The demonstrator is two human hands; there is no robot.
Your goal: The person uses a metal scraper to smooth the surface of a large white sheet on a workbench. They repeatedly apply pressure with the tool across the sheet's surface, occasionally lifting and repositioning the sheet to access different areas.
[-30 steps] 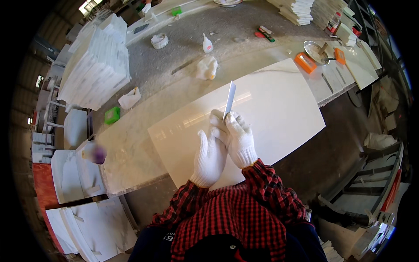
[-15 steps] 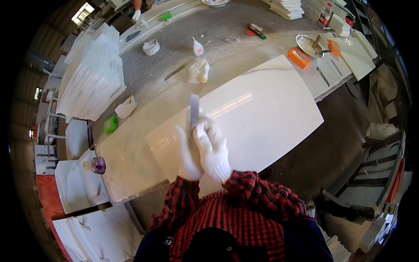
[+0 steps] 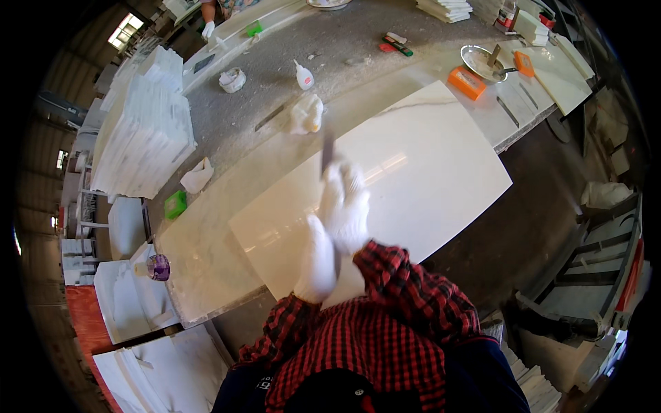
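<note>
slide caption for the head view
Thin tool in the gloved right grip, above a glossy slab, left grip close by.

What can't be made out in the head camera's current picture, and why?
In the head view:
1. Thin grey blade: edges lost to motion blur; lower end hidden by the right grip.
2. Left grip: fingers hidden, apparently behind the right grip.
3. Co-worker: mostly cut off by the upper edge.

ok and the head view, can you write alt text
A white-gloved right hand over a glossy white slab holds a blurred, narrow blade, the gloved left hand close by. Beyond are a white bottle, a metal dish and an orange box.
</note>
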